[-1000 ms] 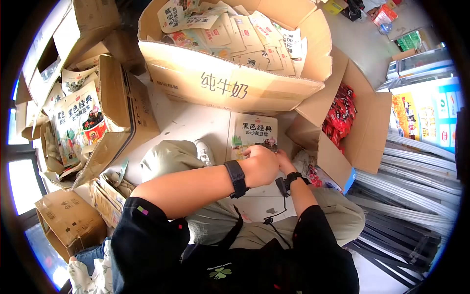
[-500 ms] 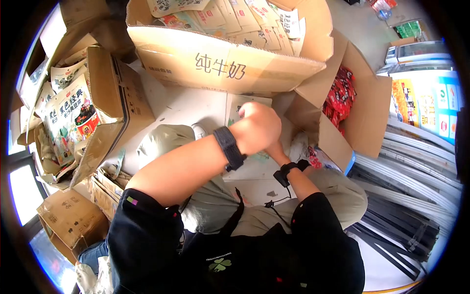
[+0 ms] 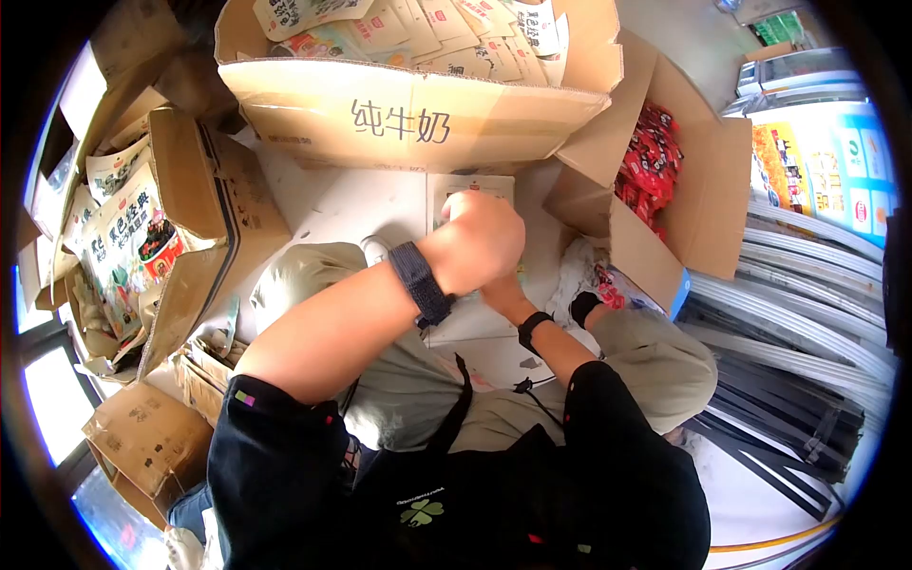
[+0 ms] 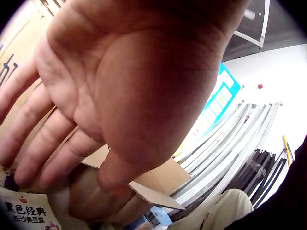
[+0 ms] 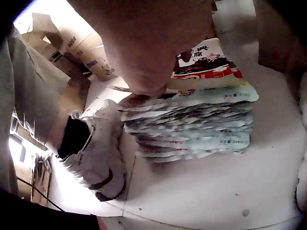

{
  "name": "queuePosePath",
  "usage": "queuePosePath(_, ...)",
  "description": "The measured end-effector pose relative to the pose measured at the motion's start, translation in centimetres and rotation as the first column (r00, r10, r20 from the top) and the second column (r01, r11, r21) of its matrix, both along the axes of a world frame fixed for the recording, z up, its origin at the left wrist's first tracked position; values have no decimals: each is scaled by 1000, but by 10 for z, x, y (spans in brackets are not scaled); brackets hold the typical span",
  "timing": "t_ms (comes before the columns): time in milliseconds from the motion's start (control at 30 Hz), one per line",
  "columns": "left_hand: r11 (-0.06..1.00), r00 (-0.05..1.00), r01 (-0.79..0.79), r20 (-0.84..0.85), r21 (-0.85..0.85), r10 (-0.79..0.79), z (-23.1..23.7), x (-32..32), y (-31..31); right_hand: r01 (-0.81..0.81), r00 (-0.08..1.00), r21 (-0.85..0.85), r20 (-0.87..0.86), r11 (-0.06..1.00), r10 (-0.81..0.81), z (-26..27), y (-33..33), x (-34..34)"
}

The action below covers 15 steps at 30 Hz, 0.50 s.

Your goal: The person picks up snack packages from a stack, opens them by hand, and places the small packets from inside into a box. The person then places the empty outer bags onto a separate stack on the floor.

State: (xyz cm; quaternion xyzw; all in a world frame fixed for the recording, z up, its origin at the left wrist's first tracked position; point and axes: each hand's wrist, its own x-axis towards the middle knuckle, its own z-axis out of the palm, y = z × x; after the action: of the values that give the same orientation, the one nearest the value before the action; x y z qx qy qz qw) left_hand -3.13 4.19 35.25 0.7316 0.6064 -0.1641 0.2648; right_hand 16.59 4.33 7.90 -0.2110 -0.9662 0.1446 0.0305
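My left hand (image 3: 480, 242) is over a stack of flat printed pouches (image 5: 192, 129) lying on the floor between my legs. Its palm and loosely straight fingers (image 4: 53, 143) fill much of the left wrist view, with nothing between them. Below them shows the pale front of a pouch (image 4: 29, 211) with black lettering. My right hand (image 3: 503, 293) reaches in beneath the left, which hides most of it in the head view. In the right wrist view it sits at the stack's top edge, but I cannot tell whether it grips a pouch.
A large carton (image 3: 399, 119) of pouches stands ahead, another carton (image 3: 190, 190) of pouches at left. To the right, an open carton (image 3: 703, 190) contains red packets (image 3: 651, 161). Long white strips (image 3: 807, 294) lie beyond it. My shoe (image 5: 103, 148) is beside the stack.
The head view has shifted. My left hand has moved forward over the pouch, covering most of its front; my right hand has moved left, under the left one.
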Motion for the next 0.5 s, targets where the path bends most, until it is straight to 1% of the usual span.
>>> queuePosePath(33,1000,1000,2,-1,3,-2,-3,3,0,28,993,-96,-108,995,-39,4,2,2)
queuePosePath(67,998,999,31,26,-47,-30,-7,6,1,43,974,-194,-209,980,-84,7,5,3)
queuePosePath(100,994,997,59,53,-96,-54,-10,10,2,40,974,-191,-210,981,-81,5,7,7)
queuePosePath(133,995,997,42,61,-86,-37,-12,14,1,59,996,-190,-53,980,-70,-4,10,12)
queuePosePath(167,996,998,38,59,-84,-33,-13,17,1,77,993,-186,106,980,-58,-14,11,17)
queuePosePath(200,994,997,60,47,-87,-56,-12,18,0,74,993,-185,104,980,-55,-22,10,20)
queuePosePath(267,992,996,84,30,-90,-81,-12,20,1,187,978,-234,134,954,-159,-36,6,24)
queuePosePath(300,988,996,88,20,-130,-87,-12,21,3,186,979,-234,131,954,-159,-39,5,24)
queuePosePath(333,981,996,92,11,-169,-92,-13,21,4,226,967,-263,177,938,-183,-42,3,26)
queuePosePath(367,981,996,92,9,-169,-92,-14,21,4,266,953,-290,224,920,-205,-45,2,27)
queuePosePath(433,978,991,132,-1,-158,-134,-11,21,3,237,962,-279,204,931,-184,-55,1,32)
queuePosePath(500,979,993,120,5,-166,-121,-12,22,4,209,969,-266,185,941,-162,-63,0,33)
